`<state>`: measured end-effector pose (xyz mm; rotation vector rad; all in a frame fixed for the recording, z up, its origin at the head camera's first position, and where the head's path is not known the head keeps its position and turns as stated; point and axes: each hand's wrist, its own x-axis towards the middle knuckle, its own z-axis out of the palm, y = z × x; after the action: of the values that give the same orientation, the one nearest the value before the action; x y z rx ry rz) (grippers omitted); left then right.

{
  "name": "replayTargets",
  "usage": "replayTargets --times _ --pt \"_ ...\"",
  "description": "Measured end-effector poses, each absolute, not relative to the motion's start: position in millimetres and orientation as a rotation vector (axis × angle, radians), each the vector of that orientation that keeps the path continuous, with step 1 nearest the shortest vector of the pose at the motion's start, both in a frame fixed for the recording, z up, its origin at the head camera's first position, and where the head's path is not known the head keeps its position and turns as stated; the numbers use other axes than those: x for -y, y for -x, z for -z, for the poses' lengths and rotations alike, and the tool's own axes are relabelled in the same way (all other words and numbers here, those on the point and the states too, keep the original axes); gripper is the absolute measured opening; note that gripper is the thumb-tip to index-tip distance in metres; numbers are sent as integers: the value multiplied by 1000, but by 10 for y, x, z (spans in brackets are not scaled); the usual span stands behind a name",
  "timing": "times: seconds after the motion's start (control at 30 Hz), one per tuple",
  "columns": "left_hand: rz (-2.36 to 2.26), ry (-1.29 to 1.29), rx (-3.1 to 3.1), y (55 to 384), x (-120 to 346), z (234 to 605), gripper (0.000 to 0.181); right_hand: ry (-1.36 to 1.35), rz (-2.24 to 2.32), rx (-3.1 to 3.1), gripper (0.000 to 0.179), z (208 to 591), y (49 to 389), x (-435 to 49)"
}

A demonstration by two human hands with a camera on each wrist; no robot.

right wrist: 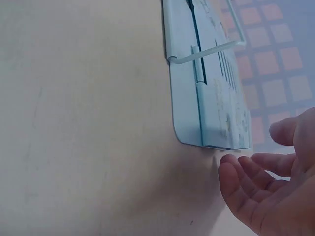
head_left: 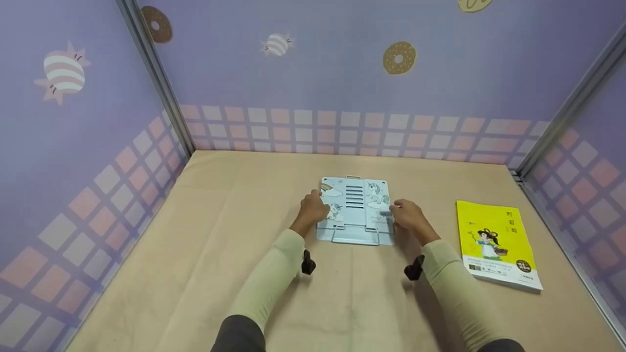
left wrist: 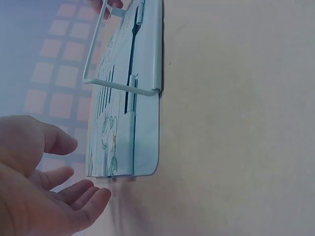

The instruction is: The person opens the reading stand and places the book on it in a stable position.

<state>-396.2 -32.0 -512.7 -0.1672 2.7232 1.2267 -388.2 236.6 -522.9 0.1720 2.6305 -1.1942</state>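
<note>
A pale blue metal book stand with unicorn drawings and a column of slots lies flat on the table. Along its near edge sits a wire bracket, which sticks up in the wrist views. My left hand is at the stand's left edge, its thumb overlapping the panel in the head view. In the left wrist view those loosely bent fingers hover beside the edge. On the opposite side my right hand is likewise at the edge, its relaxed fingers just off the corner in the right wrist view.
A yellow book with a drawn figure on its cover lies to the right of my right forearm. Beige cloth covers the table. Purple panels with metal corner posts wall in the back and sides.
</note>
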Motion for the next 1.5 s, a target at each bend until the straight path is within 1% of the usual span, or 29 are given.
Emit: replayTargets --times 0.2,0.47,0.6,0.73,0.9,1.1,1.3,1.5 --pt "-1314 217 -2591 3985 291 5145 59 -157 1115 -2637 56 5301 3900 -2354" --pt "-1407 274 -2491 4022 309 5130 59 -158 1115 -2614 50 5273 3914 -2315" --pt "-1448 299 -2454 4038 313 5120 63 -197 1143 -2576 44 5261 3937 -2295" --pt "-1467 315 -2431 4046 317 5106 67 -261 1214 -2517 47 5262 3961 -2284" --pt "-1477 273 -2440 4050 328 5098 67 -312 1298 -2472 55 5273 3975 -2289" --pt "-1544 273 -2398 4035 371 5112 66 -278 1348 -2433 59 5288 3939 -2330" --pt "-1618 285 -2394 4029 391 5079 65 -220 1461 -2412 54 5231 3889 -2410" --pt "-1583 300 -2461 4063 380 5000 56 -220 1546 -2453 47 5213 3879 -2490"
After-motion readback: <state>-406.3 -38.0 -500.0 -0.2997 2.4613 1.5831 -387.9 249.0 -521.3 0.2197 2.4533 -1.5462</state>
